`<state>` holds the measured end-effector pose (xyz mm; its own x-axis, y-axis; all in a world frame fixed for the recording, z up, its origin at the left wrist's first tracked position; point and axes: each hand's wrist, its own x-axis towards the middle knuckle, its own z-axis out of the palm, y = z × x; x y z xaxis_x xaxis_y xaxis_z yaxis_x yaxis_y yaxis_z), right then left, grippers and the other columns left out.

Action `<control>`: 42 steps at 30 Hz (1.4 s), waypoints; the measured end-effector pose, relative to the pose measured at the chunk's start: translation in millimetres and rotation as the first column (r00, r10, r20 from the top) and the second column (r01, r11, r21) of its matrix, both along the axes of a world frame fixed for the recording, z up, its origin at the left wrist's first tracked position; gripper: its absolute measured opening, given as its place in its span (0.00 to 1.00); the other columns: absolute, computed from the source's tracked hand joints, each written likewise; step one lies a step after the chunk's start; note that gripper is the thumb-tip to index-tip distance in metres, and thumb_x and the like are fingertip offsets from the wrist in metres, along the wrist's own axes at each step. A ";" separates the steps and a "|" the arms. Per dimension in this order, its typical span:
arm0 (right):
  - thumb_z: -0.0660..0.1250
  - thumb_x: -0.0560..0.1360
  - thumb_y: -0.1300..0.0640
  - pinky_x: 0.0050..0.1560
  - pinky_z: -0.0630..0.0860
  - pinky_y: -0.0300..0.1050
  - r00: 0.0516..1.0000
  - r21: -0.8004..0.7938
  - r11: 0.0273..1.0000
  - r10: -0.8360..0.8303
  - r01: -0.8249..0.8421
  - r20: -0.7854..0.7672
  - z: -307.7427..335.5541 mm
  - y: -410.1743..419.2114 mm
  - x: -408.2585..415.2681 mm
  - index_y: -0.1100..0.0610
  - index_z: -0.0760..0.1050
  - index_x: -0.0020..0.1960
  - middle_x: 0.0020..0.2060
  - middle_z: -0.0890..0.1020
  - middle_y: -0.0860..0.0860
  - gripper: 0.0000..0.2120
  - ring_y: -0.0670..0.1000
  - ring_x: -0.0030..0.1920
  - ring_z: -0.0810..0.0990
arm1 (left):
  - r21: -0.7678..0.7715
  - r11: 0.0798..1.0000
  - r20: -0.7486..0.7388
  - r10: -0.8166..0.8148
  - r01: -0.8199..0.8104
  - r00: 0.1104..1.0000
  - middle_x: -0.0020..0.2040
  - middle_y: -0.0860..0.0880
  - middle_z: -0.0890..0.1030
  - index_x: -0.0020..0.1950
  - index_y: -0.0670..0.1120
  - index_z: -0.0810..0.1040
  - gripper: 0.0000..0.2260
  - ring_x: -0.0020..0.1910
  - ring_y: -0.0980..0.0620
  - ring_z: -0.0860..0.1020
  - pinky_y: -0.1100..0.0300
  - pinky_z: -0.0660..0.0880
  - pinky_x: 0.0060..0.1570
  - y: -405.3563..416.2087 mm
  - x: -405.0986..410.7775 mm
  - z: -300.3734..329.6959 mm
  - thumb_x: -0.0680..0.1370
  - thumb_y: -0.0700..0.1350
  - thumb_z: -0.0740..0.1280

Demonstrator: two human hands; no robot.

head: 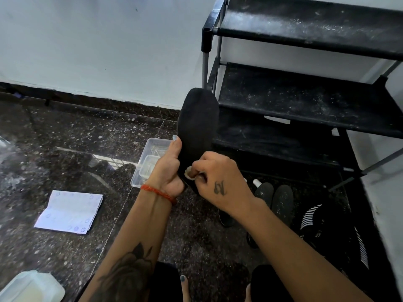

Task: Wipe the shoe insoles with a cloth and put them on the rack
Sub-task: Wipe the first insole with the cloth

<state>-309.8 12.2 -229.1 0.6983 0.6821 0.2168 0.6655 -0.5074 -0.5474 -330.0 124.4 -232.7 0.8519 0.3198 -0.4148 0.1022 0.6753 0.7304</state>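
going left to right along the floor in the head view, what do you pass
jug → paper → clear box → left hand → insole → right hand → insoles on the floor → rack

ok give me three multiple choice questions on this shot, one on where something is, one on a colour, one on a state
1. Where does the clear plastic box sit?
A. on the floor left of the rack
B. on the top shelf
C. on the paper sheet

2. What colour is the band on the left wrist?
A. blue
B. red-orange
C. white

3. What is the right hand doing?
A. hanging idle
B. lying flat on the floor
C. pinching a pale cloth against the insole

Answers: 1 A, the box is on the dark floor beside the rack. 2 B, the band is red-orange. 3 C, its fingers curl round the cloth at the insole's lower end, while the left hand grips the insole.
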 end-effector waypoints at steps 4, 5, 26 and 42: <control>0.61 0.69 0.63 0.41 0.74 0.42 0.997 -0.160 0.985 -0.056 0.065 0.060 -4.3 -10.0 10.8 0.58 0.82 0.42 0.40 0.80 0.55 0.11 0.56 0.42 0.79 | 0.011 1.000 0.025 -0.026 0.026 0.999 0.33 0.48 0.84 0.45 0.46 0.73 0.16 0.31 0.52 0.83 0.56 0.80 0.35 0.4 0.5 -0.3 0.83 0.50 0.50; 0.62 0.70 0.63 0.43 0.75 0.41 0.994 -0.160 0.982 -0.093 0.100 0.051 -5.1 -14.5 15.0 0.58 0.82 0.44 0.41 0.80 0.54 0.10 0.55 0.44 0.79 | 0.012 1.000 0.020 -0.028 0.028 0.999 0.33 0.47 0.84 0.46 0.47 0.73 0.15 0.31 0.51 0.83 0.55 0.80 0.34 1.3 0.9 -1.0 0.83 0.51 0.50; 0.66 0.69 0.64 0.44 0.73 0.35 0.967 0.085 0.969 -0.222 0.233 -0.123 1.0 -11.5 12.3 0.54 0.83 0.43 0.42 0.82 0.50 0.09 0.47 0.44 0.79 | -0.058 0.998 0.002 -0.002 0.002 1.000 0.50 0.41 0.84 0.67 0.43 0.70 0.20 0.42 0.46 0.83 0.55 0.81 0.35 8.2 4.3 -6.0 0.82 0.53 0.52; 0.64 0.67 0.66 0.44 0.77 0.37 0.980 0.169 0.965 -0.198 0.198 -0.019 -0.7 -12.2 7.9 0.56 0.80 0.39 0.39 0.82 0.49 0.08 0.46 0.43 0.81 | -0.102 0.995 -0.001 -0.014 0.014 1.000 0.51 0.40 0.83 0.66 0.41 0.72 0.23 0.43 0.46 0.83 0.56 0.81 0.36 11.8 4.1 -7.1 0.82 0.55 0.51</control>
